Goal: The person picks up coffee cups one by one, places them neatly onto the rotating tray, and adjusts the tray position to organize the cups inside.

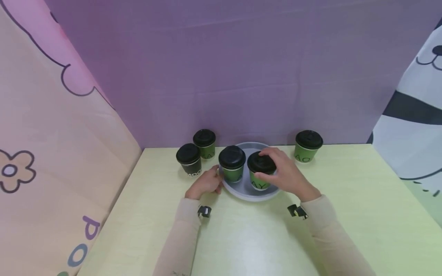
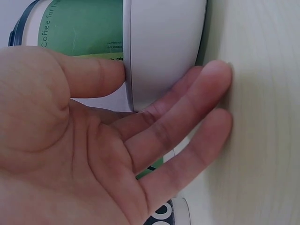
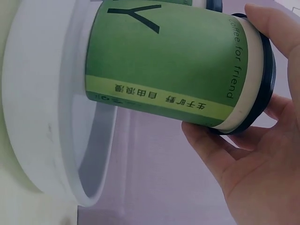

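Note:
A round grey tray [image 1: 246,191] with a raised rim carries two green paper coffee cups with black lids. My right hand [image 1: 288,174] grips the right-hand coffee cup [image 3: 164,61] from above, fingers and thumb around its lid. In the right wrist view the cup's base is inside the tray's rim. The other cup [image 1: 232,165] stands upright at the tray's left. At that side, my left hand [image 1: 207,182] holds the tray's edge. The left wrist view shows the thumb [image 2: 98,77] on the rim and the fingers along the tray's outer wall, close to the tabletop.
Left of the tray stand a dark lidded cup [image 1: 189,161] and, behind it, a green lidded cup [image 1: 205,145]. Another green cup [image 1: 307,147] stands at the back right. A purple backdrop [image 1: 241,76] rises behind the pale table [image 1: 248,237], with printed panels at both sides.

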